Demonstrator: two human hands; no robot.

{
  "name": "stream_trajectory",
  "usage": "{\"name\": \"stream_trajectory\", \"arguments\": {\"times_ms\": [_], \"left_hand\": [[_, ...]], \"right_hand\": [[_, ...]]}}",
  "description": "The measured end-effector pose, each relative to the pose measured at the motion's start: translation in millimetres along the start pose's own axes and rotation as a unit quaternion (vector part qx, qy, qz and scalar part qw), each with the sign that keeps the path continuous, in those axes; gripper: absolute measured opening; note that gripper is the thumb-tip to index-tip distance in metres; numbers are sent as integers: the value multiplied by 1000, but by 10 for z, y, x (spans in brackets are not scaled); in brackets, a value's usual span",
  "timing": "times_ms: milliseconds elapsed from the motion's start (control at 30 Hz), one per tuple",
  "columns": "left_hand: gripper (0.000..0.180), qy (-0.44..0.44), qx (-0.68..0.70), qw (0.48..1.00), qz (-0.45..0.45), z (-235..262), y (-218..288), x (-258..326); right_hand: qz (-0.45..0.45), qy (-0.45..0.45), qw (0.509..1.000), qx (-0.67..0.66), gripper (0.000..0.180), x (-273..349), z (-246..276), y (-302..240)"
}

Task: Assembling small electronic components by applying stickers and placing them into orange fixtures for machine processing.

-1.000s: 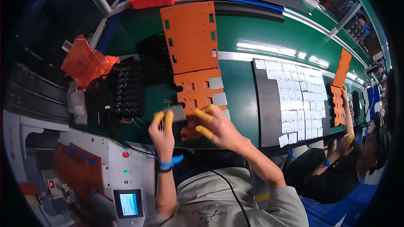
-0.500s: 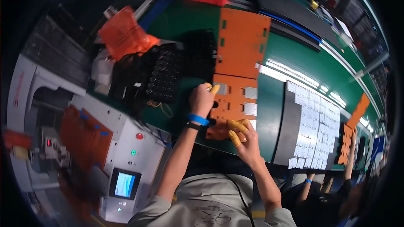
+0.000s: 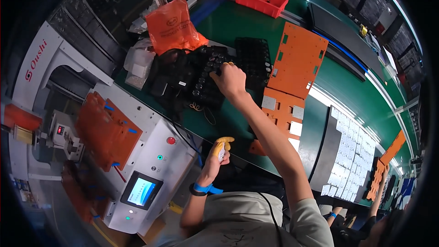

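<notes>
Yellow-tipped fingers of the left hand [image 3: 219,153] pinched a small pale piece low at centre, near the green table's [image 3: 228,27] front edge. Farther up, the right hand [image 3: 231,80] stretched out, fingers curled onto the black tray [image 3: 208,82] of parts, beside the orange plate [image 3: 297,59].

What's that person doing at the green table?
A person sits at a long green conveyor table. Their right hand reaches into a black plastic tray of small dark parts. Their left hand, with yellow fingertip covers, holds a small pale piece near the table edge. An orange slotted board carrying grey square pieces lies just beside the right arm.
</notes>
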State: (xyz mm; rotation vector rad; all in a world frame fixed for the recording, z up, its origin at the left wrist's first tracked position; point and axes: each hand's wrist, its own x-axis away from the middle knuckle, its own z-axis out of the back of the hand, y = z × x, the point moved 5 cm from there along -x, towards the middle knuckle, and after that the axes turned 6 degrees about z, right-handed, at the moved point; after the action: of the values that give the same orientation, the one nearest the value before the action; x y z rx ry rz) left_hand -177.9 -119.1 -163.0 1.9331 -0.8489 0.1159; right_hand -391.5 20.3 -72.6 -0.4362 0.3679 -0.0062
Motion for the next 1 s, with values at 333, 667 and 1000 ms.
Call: {"name": "stream_trajectory", "arguments": {"times_ms": [333, 667, 1000], "left_hand": [[58, -79, 215, 973, 7, 97, 214, -186], [73, -176, 144, 972, -55, -422, 466, -158], [80, -133, 48, 986, -91, -547, 479, -67]], "right_hand": [[12, 21, 960, -278, 25, 509, 552, -128], [65, -8, 939, -338, 26, 1739, 1387, 4], [73, -78, 905, -413, 29, 1881, 1336, 142]]}}
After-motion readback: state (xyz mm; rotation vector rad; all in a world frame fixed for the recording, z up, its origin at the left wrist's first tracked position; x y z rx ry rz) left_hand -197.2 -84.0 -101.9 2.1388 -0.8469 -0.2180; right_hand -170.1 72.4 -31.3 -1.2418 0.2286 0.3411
